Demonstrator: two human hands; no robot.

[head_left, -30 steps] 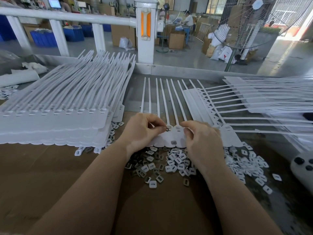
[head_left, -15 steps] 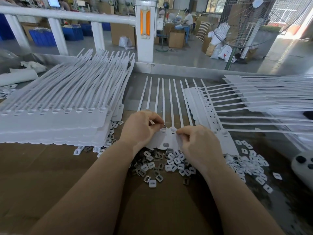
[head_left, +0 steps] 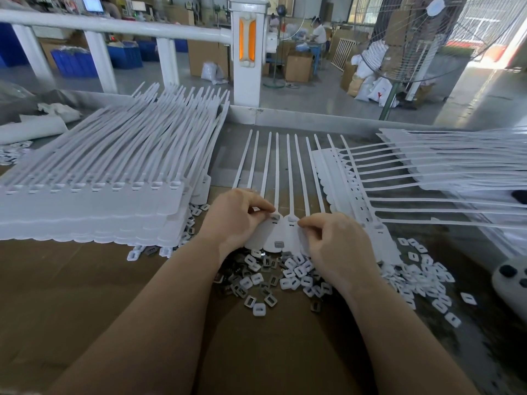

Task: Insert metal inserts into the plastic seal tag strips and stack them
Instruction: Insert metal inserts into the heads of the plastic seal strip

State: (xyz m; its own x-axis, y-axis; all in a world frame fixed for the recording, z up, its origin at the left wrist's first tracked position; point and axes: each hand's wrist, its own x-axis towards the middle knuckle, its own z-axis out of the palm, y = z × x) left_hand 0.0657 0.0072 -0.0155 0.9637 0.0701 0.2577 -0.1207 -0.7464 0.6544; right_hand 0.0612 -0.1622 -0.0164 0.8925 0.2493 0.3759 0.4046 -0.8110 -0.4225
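Observation:
A white seal tag strip [head_left: 286,233] with several long tails pointing away lies in front of me on the brown cardboard. My left hand [head_left: 236,216] pinches a small grey metal insert [head_left: 275,216] at a tag's socket. My right hand [head_left: 332,240] pinches the strip's right side near the adjacent socket. Another grey insert [head_left: 278,244] lies on the tag's flat part. Loose metal inserts and white caps [head_left: 268,280] are heaped just below the strip, partly hidden by my hands.
A tall stack of tag strips [head_left: 94,192] fills the left. More strips [head_left: 427,172] fan out at the right. White caps [head_left: 422,283] are scattered at the right. A white controller [head_left: 510,280] lies at the right edge. A metal ledge [head_left: 313,118] bounds the far side.
The strip in my hands has shifted slightly left and toward me. My left fingers have brought the metal insert onto a tag socket, and my right fingers have closed in on the strip.

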